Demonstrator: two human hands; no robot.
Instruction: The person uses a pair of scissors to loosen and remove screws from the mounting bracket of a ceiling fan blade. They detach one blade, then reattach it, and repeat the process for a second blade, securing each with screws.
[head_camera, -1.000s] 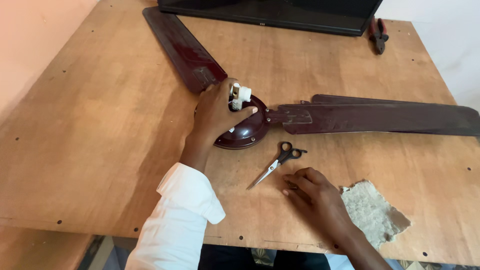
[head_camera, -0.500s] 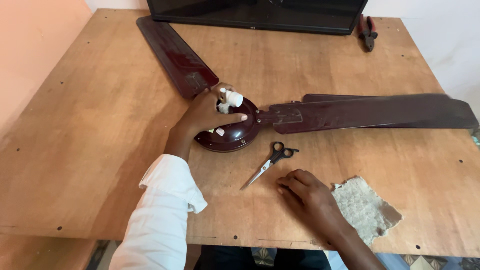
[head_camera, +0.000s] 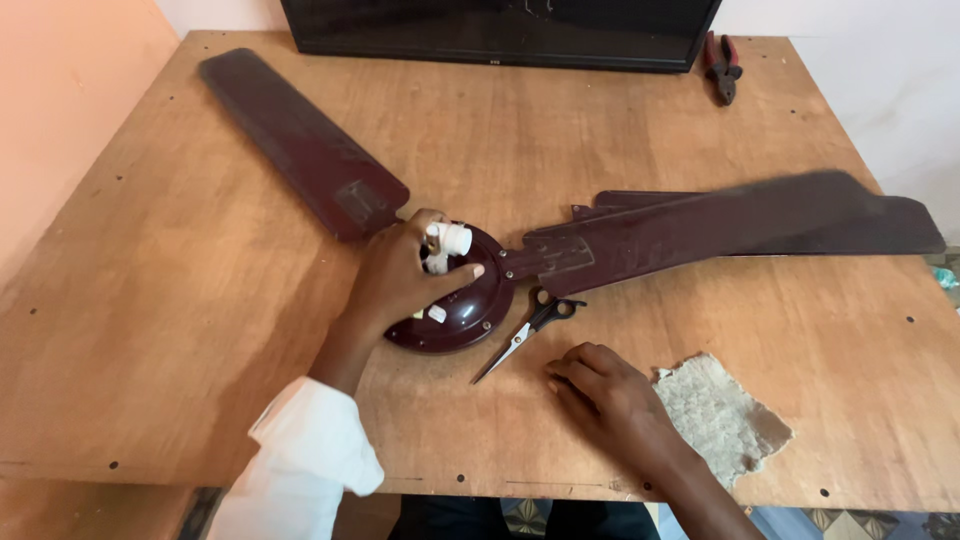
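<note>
A dark maroon ceiling fan lies on the wooden table (head_camera: 200, 330). Its round motor hub (head_camera: 470, 310) sits mid-table, with one blade (head_camera: 300, 140) reaching to the far left and other blades (head_camera: 740, 225) stretching right, one of them blurred. My left hand (head_camera: 405, 280) rests on top of the hub, fingers wrapped around a white part (head_camera: 450, 240) at its centre. My right hand (head_camera: 605, 395) lies flat on the table with fingers loosely curled, holding nothing. Black-handled scissors (head_camera: 525, 335) lie between the hub and my right hand.
A grey, worn cloth (head_camera: 715, 415) lies by my right wrist near the front edge. Red-handled pliers (head_camera: 722, 65) rest at the far right corner. A dark flat screen (head_camera: 500, 30) stands along the table's back edge. An orange wall borders the left side.
The fan has turned on the table: the right blades swung up and away, one now blurred. My left hand stays on the hub; my right hand barely moved.
</note>
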